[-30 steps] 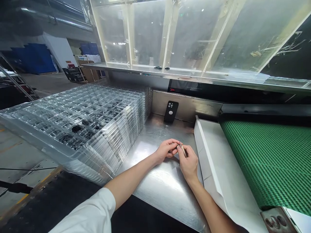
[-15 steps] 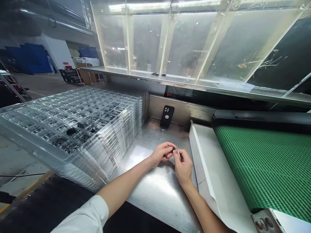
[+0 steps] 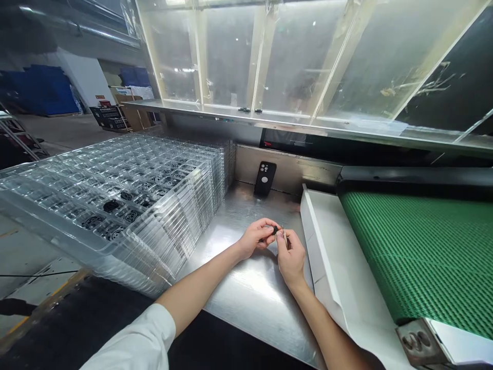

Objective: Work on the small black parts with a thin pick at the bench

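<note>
Both hands meet above the steel worktop (image 3: pixel 246 293). My left hand (image 3: pixel 257 237) is closed in a pinch on a small dark part (image 3: pixel 275 230) at its fingertips. My right hand (image 3: pixel 290 255) is closed around a thin tweezer-like tool (image 3: pixel 283 234) whose tip points up beside the dark part. The two hands are almost touching. To the left lies a tall stack of clear plastic trays (image 3: pixel 127 195); several pockets of the top tray hold small round black parts (image 3: pixel 111 206).
A black phone (image 3: pixel 265 178) leans against the steel back wall. A white board (image 3: pixel 335 267) slopes along the left edge of a green conveyor belt (image 3: pixel 427 252). Clear plastic panels (image 3: pixel 292 56) rise behind a metal shelf.
The hands stay together in the same spot over the worktop; the fingers shift slightly around the small part and the tool. The camera view has drifted a little.
</note>
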### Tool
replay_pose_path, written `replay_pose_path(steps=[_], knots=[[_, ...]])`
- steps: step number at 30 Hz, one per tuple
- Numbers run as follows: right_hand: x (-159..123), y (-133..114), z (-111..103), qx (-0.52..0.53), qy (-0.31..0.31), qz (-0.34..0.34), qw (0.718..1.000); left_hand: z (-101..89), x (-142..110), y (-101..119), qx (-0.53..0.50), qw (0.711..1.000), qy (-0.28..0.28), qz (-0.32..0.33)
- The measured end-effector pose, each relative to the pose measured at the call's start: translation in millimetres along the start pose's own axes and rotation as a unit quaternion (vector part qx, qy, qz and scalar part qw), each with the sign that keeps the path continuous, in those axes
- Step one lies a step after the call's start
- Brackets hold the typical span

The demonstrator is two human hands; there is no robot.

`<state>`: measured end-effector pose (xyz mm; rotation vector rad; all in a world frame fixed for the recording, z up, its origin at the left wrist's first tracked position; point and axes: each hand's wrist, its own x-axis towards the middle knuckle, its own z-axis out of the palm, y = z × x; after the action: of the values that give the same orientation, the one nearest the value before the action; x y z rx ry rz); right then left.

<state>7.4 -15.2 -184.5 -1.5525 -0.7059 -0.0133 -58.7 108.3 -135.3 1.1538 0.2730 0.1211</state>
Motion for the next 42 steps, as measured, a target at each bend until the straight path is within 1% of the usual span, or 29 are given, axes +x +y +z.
replay_pose_path(steps=[5, 7, 12, 19, 24, 30, 34, 42], knots=[[-0.5, 0.0, 2.3, 0.008, -0.002, 0.021, 1.000, -0.4, 0.6, 1.0, -0.037, 0.998, 0.038, 0.025], [0.1, -1.8, 2.0, 0.001, -0.005, 0.018, 1.000, -2.2, 0.8, 2.2, -0.043, 0.997, 0.046, 0.039], [2.1, -7.3, -1.6, -0.030, -0.027, -0.012, 0.999, -1.5, -0.4, 2.7, -0.043, 0.996, 0.047, 0.058], [0.0, -5.9, -2.2, -0.041, -0.010, 0.003, 0.999, 5.0, -2.8, 3.4, -0.027, 0.995, 0.046, 0.080], [-1.4, -6.2, -2.2, -0.057, -0.018, -0.011, 0.998, 3.6, -2.9, 3.3, -0.018, 0.995, 0.059, 0.072], [-1.7, -6.1, -3.2, -0.057, -0.005, -0.021, 0.998, 5.1, -4.4, 3.4, -0.023, 0.996, 0.044, 0.077], [-1.9, -7.4, -2.7, -0.054, -0.010, -0.026, 0.998, 6.1, -5.6, 5.8, -0.024, 0.996, 0.043, 0.077], [-2.9, -6.1, -2.0, -0.054, -0.001, -0.052, 0.997, 4.5, -5.9, 7.0, -0.033, 0.996, 0.040, 0.066]])
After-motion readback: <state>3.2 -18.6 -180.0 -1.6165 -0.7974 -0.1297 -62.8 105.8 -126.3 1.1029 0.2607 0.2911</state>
